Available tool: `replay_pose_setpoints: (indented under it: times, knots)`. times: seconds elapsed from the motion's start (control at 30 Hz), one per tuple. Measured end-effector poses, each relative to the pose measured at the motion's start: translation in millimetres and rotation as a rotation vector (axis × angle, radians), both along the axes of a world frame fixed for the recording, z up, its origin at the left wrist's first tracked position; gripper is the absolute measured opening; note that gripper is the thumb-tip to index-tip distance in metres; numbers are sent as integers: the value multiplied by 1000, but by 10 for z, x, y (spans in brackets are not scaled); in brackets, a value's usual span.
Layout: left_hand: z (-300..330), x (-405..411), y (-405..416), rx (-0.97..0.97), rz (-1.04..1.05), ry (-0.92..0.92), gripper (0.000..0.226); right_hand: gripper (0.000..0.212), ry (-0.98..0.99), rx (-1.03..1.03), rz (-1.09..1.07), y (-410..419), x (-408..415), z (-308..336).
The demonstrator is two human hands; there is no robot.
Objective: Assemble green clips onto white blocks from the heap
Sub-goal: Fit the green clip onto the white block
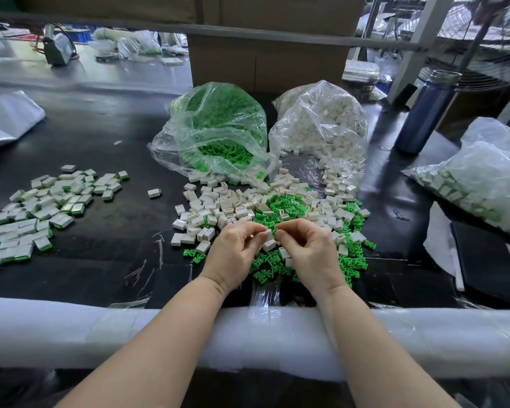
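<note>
White foam table-edge padding (424,334) cushions forearms while left hand (233,251) pinches a small white plastic block (269,235) steady as right hand (309,248) fingers pinch a green plastic clip (275,232) against it.

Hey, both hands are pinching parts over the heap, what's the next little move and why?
Probably push the green clip pinched by the right hand into the white block held by the left hand: the two parts already meet at the fingertips, but do not yet look seated.
</note>
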State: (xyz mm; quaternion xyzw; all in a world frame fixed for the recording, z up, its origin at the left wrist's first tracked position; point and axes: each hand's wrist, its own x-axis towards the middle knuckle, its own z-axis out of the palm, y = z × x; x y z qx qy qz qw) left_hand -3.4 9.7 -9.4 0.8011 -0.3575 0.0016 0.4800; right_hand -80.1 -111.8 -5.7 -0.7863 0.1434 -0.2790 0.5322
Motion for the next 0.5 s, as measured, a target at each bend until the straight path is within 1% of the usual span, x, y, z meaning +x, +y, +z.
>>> replay_pose_setpoints:
  times: [0.1,0.2,0.37,0.5]
  knots:
    - [-6,0,4,-22,-23,97,17,8,18,-6,-15,-6,6,-9]
    - [-25,8,5,-29,-42,134,15,3,42,-11,-33,-12,18,-29]
    - [-35,15,0,-3,-45,74,15,8,98,-73,-4,-3,48,-48]
    - [-46,21,-1,15,-26,51,17,7,114,-86,5,-8,61,-68]
